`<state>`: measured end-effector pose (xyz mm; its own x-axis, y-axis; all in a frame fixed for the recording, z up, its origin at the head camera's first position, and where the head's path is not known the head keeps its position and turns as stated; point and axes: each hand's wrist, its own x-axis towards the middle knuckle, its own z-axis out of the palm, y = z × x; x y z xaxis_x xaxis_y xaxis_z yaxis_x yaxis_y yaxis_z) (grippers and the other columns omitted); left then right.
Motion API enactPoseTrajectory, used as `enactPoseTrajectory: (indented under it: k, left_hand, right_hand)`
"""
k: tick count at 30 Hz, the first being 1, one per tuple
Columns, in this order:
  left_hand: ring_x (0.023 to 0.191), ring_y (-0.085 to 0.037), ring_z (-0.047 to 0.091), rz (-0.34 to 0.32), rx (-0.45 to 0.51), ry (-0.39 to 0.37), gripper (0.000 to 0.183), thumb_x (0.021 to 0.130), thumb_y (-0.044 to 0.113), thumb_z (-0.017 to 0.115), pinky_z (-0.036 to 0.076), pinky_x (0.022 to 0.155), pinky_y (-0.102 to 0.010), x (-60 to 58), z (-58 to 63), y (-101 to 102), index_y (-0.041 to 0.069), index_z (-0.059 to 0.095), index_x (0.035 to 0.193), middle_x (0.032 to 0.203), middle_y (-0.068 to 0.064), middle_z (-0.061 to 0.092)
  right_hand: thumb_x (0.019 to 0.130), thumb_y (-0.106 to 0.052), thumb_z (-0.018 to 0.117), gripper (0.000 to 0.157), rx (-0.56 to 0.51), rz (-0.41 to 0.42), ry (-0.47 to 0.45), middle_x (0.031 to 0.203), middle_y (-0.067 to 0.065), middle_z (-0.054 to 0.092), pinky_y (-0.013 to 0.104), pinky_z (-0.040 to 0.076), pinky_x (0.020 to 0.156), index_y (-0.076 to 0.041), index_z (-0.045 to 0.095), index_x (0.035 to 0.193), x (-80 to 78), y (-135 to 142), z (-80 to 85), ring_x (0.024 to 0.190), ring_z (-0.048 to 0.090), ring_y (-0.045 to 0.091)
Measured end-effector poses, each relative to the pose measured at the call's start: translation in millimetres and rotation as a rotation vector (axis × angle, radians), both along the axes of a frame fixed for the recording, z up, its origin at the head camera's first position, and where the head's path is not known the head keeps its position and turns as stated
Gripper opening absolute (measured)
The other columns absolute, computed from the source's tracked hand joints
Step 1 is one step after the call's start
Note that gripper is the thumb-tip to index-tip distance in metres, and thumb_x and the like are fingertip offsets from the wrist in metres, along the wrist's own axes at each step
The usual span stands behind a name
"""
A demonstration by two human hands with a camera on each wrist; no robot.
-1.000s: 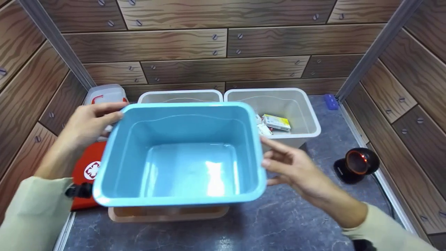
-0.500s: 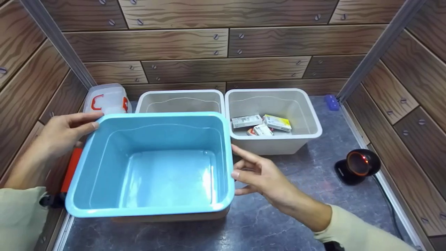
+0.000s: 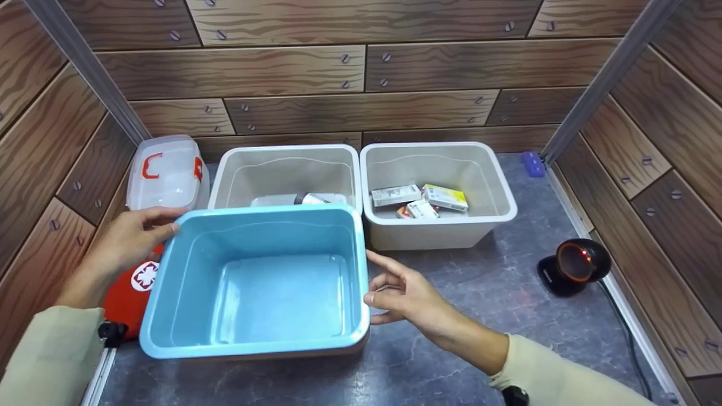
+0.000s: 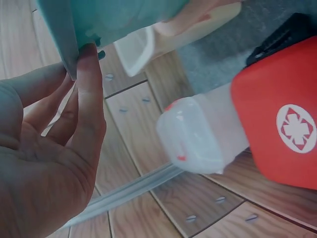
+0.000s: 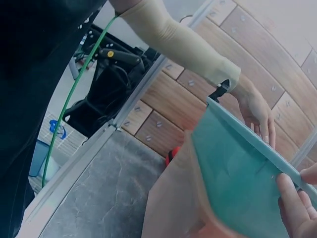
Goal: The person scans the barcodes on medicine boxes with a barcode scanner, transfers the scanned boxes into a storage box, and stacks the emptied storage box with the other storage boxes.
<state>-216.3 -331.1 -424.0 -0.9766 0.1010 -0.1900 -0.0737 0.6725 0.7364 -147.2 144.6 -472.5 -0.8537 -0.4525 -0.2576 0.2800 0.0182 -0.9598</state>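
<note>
An empty light-blue plastic bin (image 3: pixel 276 299) is held between both hands, open side up. At its back left corner, the left hand (image 3: pixel 121 242) pinches the rim between thumb and fingers, as the left wrist view (image 4: pixel 59 134) hand also shows. On the opposite side the right hand (image 3: pixel 420 307) grips the right rim, its thumb on the outer edge. Under the blue bin stands a peach-coloured bin (image 5: pixel 168 203), into whose opening the blue one reaches in the right wrist view. How deep it sits is hidden.
Behind are two white bins: the left bin (image 3: pixel 287 149) with a bottle (image 3: pixel 312 198), the right bin (image 3: pixel 440 237) with several medicine boxes (image 3: pixel 445 197). A clear lidded box (image 3: pixel 169 180) and red pouch (image 3: pixel 125 299) lie left. A black scanner (image 3: pixel 575 265) and purple case (image 3: pixel 533 163) are right.
The blue bin has moved left and then slightly back right while coming lower and nearer, both hands with it. The bottle in the left white bin has come into view.
</note>
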Motion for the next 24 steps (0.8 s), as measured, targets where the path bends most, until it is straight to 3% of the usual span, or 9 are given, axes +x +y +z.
enactPoseTrajectory:
  k: [4,11,18,24]
  left_hand:
    - [0.097,-0.025,0.076,-0.008,-0.024,0.004,0.048,0.113,0.013,0.059,0.069,0.075,-0.035,-2.3,-12.4,4.3,-0.005,0.053,0.157,0.137,-0.034,0.065]
    - [0.112,-0.047,0.074,0.004,-0.068,-0.018,0.05,0.113,0.017,0.061,0.068,0.085,-0.052,-2.0,-30.7,5.8,-0.003,0.051,0.159,0.145,-0.037,0.06]
    - [0.113,-0.049,0.075,0.033,-0.063,-0.019,0.053,0.113,0.016,0.061,0.066,0.09,-0.056,-2.0,-44.7,9.4,-0.002,0.049,0.16,0.144,-0.036,0.062]
    - [0.111,-0.045,0.076,0.04,-0.07,-0.018,0.052,0.113,0.019,0.061,0.066,0.092,-0.056,-2.8,-49.5,11.3,0.0,0.051,0.16,0.142,-0.033,0.064]
  right_hand:
    - [0.097,-0.011,0.077,0.087,0.004,-0.006,-0.012,0.113,0.01,0.064,0.046,0.068,0.088,-0.01,0.032,0.172,-0.9,0.6,-12.0,0.099,0.073,0.019]
    - [0.096,-0.011,0.078,0.089,-0.006,-0.015,-0.058,0.113,0.01,0.063,0.046,0.068,0.088,-0.008,0.031,0.172,0.4,0.8,-31.1,0.098,0.073,0.019]
    - [0.097,-0.011,0.076,0.089,0.043,-0.011,-0.022,0.112,0.01,0.062,0.046,0.069,0.082,-0.007,0.029,0.172,-0.9,-0.2,-35.2,0.099,0.072,0.019]
    - [0.097,-0.013,0.076,0.087,0.108,-0.014,0.011,0.119,0.011,0.057,0.044,0.069,0.075,-0.007,0.032,0.172,-1.9,0.3,-37.0,0.102,0.068,0.021]
